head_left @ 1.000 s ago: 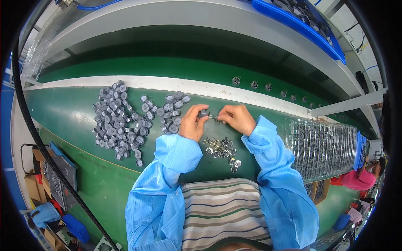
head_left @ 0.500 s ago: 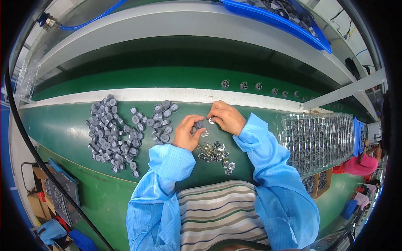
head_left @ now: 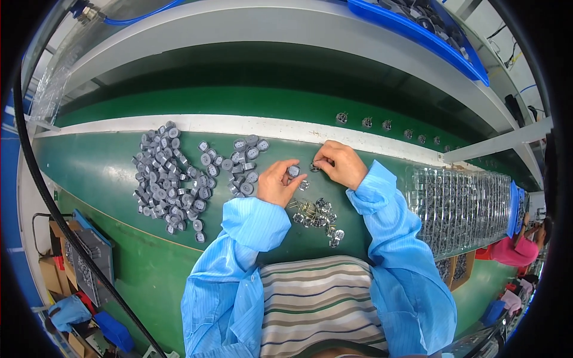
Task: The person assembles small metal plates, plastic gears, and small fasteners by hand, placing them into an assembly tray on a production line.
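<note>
While your left hand [head_left: 278, 183], palm facing right, clamps a grey cap [head_left: 293, 171] toward the far edge of the table [head_left: 110, 158], your right hand [head_left: 339, 165], knuckles up, pinches a metal part [head_left: 314, 167] just beside it.

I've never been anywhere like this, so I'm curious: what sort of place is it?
Probably a factory assembly area: a heap of small grey parts and a pile of metal pieces lie on a long green workbench, beside clear plastic trays with small parts in rows.
</note>
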`<action>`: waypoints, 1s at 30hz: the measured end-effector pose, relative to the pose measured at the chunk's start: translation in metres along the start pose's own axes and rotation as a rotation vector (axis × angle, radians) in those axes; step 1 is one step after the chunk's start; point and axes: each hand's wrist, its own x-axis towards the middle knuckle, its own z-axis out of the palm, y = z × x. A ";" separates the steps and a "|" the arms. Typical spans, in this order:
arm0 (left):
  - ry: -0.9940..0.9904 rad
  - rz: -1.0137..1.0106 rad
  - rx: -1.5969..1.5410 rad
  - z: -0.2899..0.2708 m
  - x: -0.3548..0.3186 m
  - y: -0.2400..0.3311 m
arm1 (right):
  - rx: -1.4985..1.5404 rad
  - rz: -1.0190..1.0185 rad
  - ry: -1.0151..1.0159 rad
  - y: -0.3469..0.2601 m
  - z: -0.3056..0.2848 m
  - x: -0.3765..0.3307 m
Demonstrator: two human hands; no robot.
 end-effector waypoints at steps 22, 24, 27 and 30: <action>0.152 0.041 -0.124 0.007 -0.006 0.004 | 0.317 -0.004 0.180 -0.045 0.027 -0.005; 0.152 0.029 -0.131 0.005 -0.006 0.007 | 0.199 -0.120 0.242 -0.047 0.028 -0.006; 0.089 -0.001 -0.134 0.002 -0.004 0.009 | 0.100 -0.230 0.265 -0.044 0.025 -0.006; 0.028 -0.054 -0.154 0.002 -0.005 0.005 | 0.120 -0.224 0.225 -0.046 0.021 -0.006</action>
